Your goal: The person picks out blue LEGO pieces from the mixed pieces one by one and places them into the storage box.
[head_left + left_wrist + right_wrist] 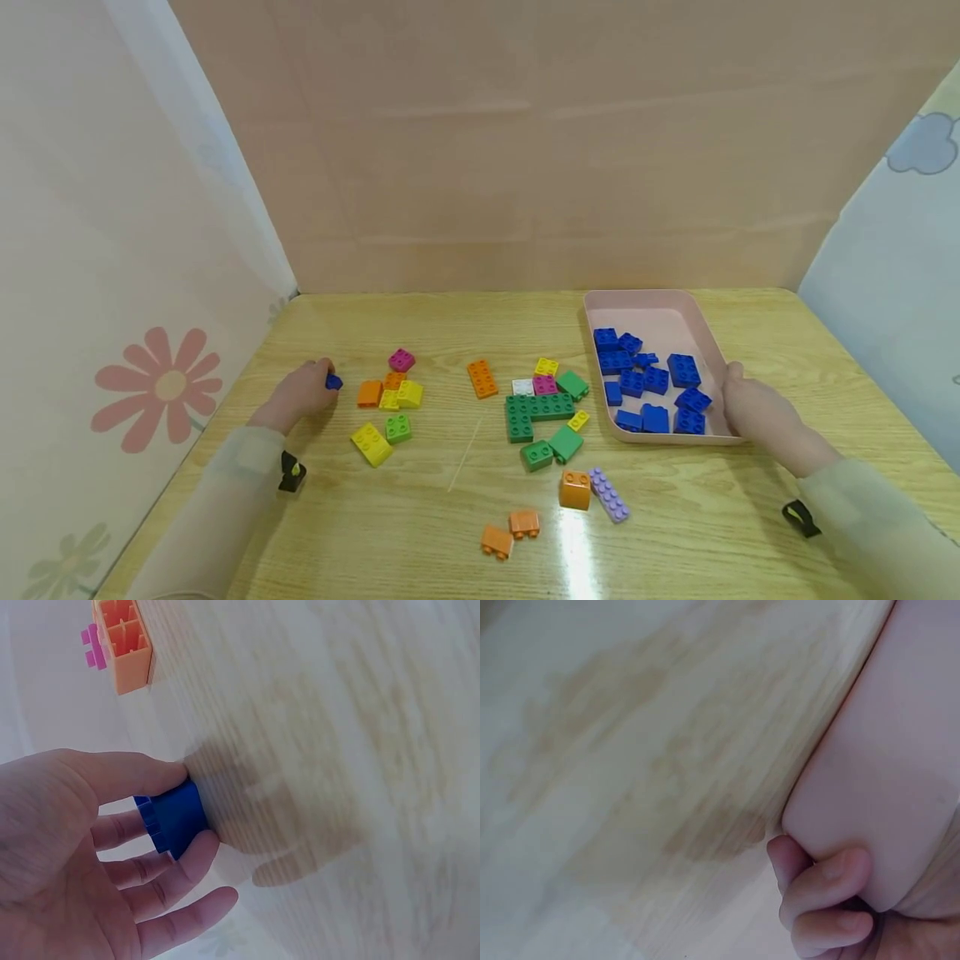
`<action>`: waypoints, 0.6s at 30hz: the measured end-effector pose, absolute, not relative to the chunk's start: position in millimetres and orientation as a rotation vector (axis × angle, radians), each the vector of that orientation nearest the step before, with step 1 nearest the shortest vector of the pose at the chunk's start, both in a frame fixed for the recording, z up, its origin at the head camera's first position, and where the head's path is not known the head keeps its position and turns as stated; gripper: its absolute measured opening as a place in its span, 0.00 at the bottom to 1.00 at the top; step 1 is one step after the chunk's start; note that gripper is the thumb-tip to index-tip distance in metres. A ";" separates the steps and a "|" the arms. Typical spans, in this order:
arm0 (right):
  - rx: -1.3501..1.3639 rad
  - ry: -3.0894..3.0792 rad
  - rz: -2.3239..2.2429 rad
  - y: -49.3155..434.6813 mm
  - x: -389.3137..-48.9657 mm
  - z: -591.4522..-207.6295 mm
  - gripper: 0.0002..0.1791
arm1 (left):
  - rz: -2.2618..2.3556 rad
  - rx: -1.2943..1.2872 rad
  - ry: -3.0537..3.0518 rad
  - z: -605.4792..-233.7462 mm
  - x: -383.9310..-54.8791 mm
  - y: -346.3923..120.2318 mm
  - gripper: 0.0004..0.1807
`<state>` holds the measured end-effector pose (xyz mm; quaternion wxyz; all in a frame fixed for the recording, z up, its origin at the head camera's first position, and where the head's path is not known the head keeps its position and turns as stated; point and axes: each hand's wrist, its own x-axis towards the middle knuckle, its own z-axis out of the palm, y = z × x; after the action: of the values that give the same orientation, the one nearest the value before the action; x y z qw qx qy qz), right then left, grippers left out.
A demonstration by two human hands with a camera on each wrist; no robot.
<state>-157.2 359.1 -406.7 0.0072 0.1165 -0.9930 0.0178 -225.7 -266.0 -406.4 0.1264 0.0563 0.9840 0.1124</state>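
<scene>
At the table's left side my left hand (303,392) pinches a blue toy brick (333,382) between thumb and fingers. In the left wrist view this blue brick (178,814) is tipped, its studs facing the palm. A pink tray (656,321) lies at the right, holding several blue bricks (655,418) in its middle and near part. Its right wall is gripped by my right hand (765,421). The right wrist view shows curled fingers (829,881) at the tray's corner (862,817); the tray's inside is hidden there.
Right of my left hand lie yellow (371,444), orange (369,394), lime (398,428) and magenta (401,360) bricks. A green group (519,421) is left of the tray. Nearer are a lilac brick (609,496) and orange ones (497,542). Fabric walls (525,192) enclose the table.
</scene>
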 end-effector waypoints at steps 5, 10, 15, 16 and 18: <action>0.367 -3.081 0.075 358.2 -156.5 -407.1 0.22 | 0.376 0.201 2.875 -412.4 -230.2 -272.6 0.18; 0.342 -3.109 0.104 357.6 -156.4 -406.8 0.21 | 0.436 0.222 2.898 -410.7 -232.6 -269.4 0.19; 0.294 -3.146 0.139 358.0 -157.0 -406.1 0.22 | 0.452 0.220 2.942 -398.8 -232.7 -250.5 0.21; 0.292 -3.147 0.142 358.1 -157.1 -406.0 0.22 | 0.448 0.220 2.955 -396.2 -232.4 -245.5 0.21; 0.290 -3.149 0.142 358.3 -157.2 -405.6 0.22 | 0.441 0.250 2.982 -390.3 -231.5 -234.3 0.22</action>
<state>-157.2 358.3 -405.6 -0.0120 0.0916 -0.9947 0.0449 -231.5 -234.3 -390.3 0.0584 0.0825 0.9842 0.1456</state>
